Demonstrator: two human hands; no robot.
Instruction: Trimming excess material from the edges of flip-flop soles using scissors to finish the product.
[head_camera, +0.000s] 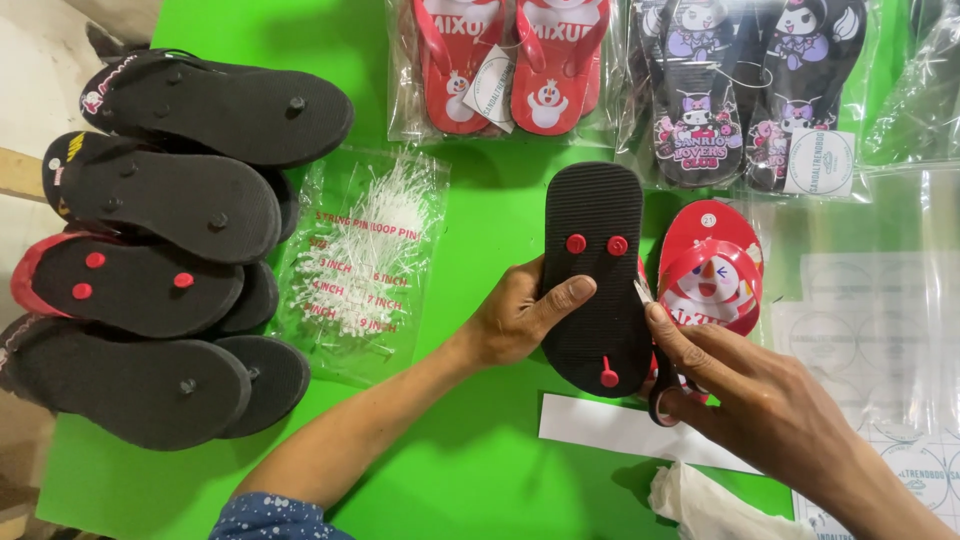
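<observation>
My left hand (520, 315) grips a small flip-flop (596, 275) turned sole up, black with red strap plugs, thumb across its middle. Beside it on the right lies its mate (712, 262), red with a cartoon print, face up. My right hand (745, 385) reaches between the two, fingertips at the sole's right edge, with a black loop, perhaps scissors handles (662, 398), around its fingers.
A pile of black-soled flip-flops (170, 250) lies at the left. A clear bag of white plastic loop pins (365, 260) sits mid-table. Bagged red (505, 65) and black (750, 90) pairs lie at the back, sticker sheets (880, 330) at right, a white paper strip (610, 425) near.
</observation>
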